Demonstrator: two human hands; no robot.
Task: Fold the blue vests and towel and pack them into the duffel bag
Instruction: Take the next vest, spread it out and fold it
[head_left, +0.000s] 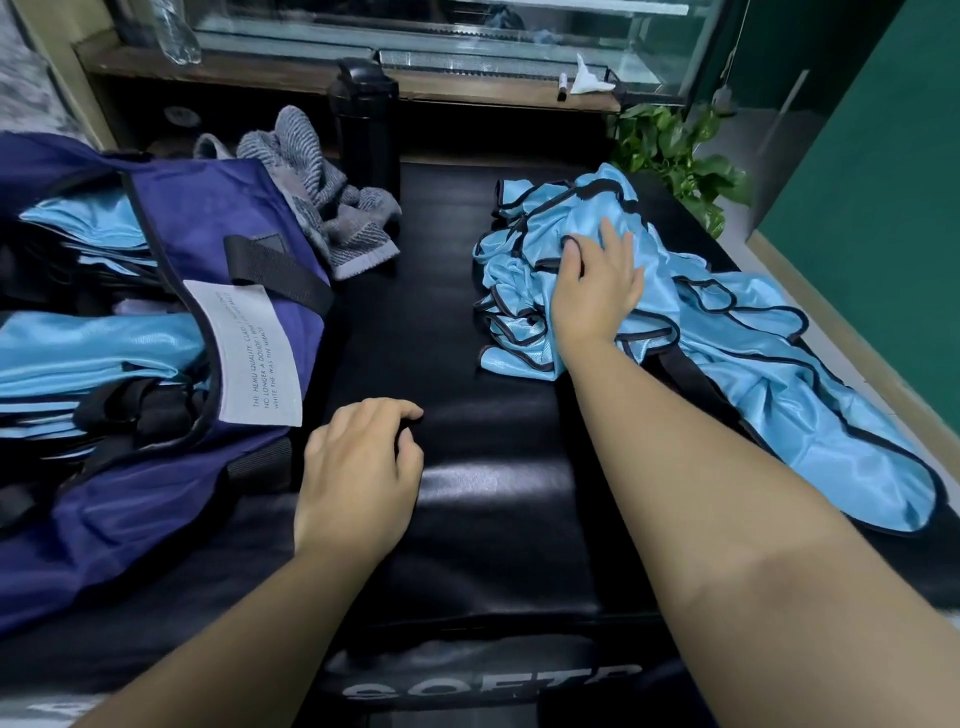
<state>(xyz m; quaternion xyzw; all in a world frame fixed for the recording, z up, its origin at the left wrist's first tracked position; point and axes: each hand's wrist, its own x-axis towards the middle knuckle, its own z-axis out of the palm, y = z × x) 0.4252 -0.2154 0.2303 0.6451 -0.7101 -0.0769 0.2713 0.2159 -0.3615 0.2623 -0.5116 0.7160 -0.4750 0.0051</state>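
While the right hand (597, 291) reaches into the heap: step in hand is picking one vest out of the loose vests (727, 332) on the worktop (493, 467).
Right fingers: spread and lightly curled on the top fabric, thumb by a black trim loop; whether they pinch it yet I cannot tell.
Left hand (358, 478): resting on the worktop just beside the bag (156, 493), fingers loosely curled, holding nothing.
Doing it well: take one trimmed edge only, lift slowly so tangled neighbours drop off, then spread it flat on the bare black patch between heap and bag before folding.
Risk: slippery fabric and looped trims will likely drag a second vest along.
Loose vests: several tangled together, count unclear.
Packed vests: two folded stacks show in the open bag, number per stack unclear.
Towel (332, 208): one, grey, crumpled behind the bag, unfolded.
Bag: one.
Bottle (369, 124): one, black, behind the towel.
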